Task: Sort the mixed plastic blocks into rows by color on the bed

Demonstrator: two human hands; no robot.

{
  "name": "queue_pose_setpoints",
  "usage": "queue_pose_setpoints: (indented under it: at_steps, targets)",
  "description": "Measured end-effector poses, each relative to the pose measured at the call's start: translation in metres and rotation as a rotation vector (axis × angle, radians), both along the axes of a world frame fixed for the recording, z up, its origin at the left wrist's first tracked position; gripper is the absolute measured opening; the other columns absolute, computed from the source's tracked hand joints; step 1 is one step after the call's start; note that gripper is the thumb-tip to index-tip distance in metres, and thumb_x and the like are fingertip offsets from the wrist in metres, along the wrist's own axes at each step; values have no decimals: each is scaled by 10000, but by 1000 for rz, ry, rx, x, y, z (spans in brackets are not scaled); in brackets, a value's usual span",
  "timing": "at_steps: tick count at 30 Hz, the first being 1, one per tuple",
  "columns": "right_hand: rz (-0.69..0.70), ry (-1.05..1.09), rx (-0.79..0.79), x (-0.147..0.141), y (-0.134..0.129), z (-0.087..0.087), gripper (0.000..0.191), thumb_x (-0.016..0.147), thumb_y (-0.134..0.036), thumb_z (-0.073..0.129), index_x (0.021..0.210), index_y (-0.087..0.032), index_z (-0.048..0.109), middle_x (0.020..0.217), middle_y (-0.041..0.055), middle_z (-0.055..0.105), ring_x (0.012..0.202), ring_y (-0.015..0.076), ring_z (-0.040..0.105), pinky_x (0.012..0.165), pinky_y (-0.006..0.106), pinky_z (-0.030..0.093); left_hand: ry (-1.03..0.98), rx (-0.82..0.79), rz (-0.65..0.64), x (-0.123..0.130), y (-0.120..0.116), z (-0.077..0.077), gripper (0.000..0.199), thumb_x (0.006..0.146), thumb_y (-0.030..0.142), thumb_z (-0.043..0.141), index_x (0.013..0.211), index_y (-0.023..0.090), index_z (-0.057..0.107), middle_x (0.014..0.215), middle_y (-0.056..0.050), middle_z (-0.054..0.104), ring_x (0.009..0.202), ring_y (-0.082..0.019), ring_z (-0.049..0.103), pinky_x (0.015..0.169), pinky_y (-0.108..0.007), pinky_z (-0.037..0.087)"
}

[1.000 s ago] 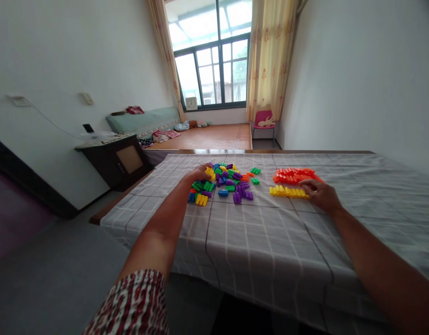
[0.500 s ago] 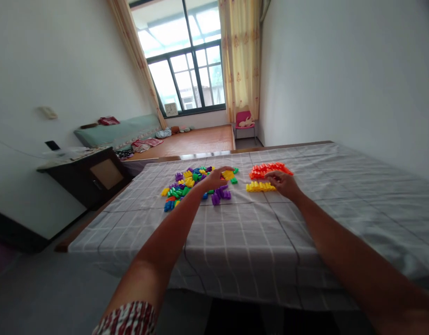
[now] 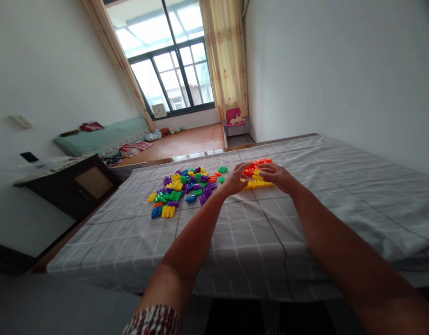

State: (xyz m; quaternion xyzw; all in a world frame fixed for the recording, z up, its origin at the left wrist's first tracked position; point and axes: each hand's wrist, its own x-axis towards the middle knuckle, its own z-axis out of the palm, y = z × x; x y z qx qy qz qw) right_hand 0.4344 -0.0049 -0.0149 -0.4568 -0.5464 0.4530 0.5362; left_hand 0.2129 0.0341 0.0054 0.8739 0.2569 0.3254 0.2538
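My right hand pinches a yellow ridged plastic building block just above a row of yellow blocks on the cloth. Left of it, my left hand is open, thumb and fingers apart, near the left end of that row. Nothing shows between its fingers. Behind both hands lies a group of orange-red blocks, partly covered by the fingers. A loose heap of mixed blocks in purple, green, yellow, blue and orange spreads to the left of my left hand.
A grey checked cloth covers the table. Several stray green blocks lie at the heap's right side. Beyond the table are a wooden bed platform, a pink chair and a window. A dark cabinet stands at the left.
My left hand has moved right from the heap towards the yellow row, and the yellow block it held appears now in my right hand. The view has turned slightly right.
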Motion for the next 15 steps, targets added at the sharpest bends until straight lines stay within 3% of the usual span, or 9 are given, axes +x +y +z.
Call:
queue_pose_setpoints:
  at_steps: [2,4,8,12,15]
  targets:
    - [-148,-42,-12,3,5,-5,445,647,-410,815,991,-176,659,887,61,709,736,165,672,699,319,584,12,10,120,-13,8,-7,487,792,154,568,1273,217,604,1312,-113,566,1019,-198,627,752,-293,569]
    - [-242,-119,-17,1,9,-11,388,666,-419,799,928,-170,657,841,55,698,676,156,668,666,310,587,65,42,188,-24,13,-14,417,791,166,598,1202,211,650,1249,-99,613,1064,-214,614,825,-337,565]
    - [-334,-382,17,-10,13,-16,315,759,-464,703,870,-175,647,782,47,702,628,158,672,615,280,563,216,140,194,-35,14,-25,427,738,197,703,1163,211,671,1238,-84,636,1165,-242,575,1046,-424,448]
    - [-456,-823,147,-14,14,-17,361,788,-545,633,777,-185,657,766,60,710,694,193,668,652,291,512,277,116,220,-32,8,-28,434,771,197,660,1204,224,654,1242,-76,625,1020,-206,633,976,-382,491]
    - [-463,-991,177,-10,12,-17,445,803,-627,572,747,-197,670,733,63,708,681,199,653,620,288,468,266,98,206,-30,7,-30,416,777,189,646,1192,204,665,1213,-83,627,933,-186,646,922,-352,510]
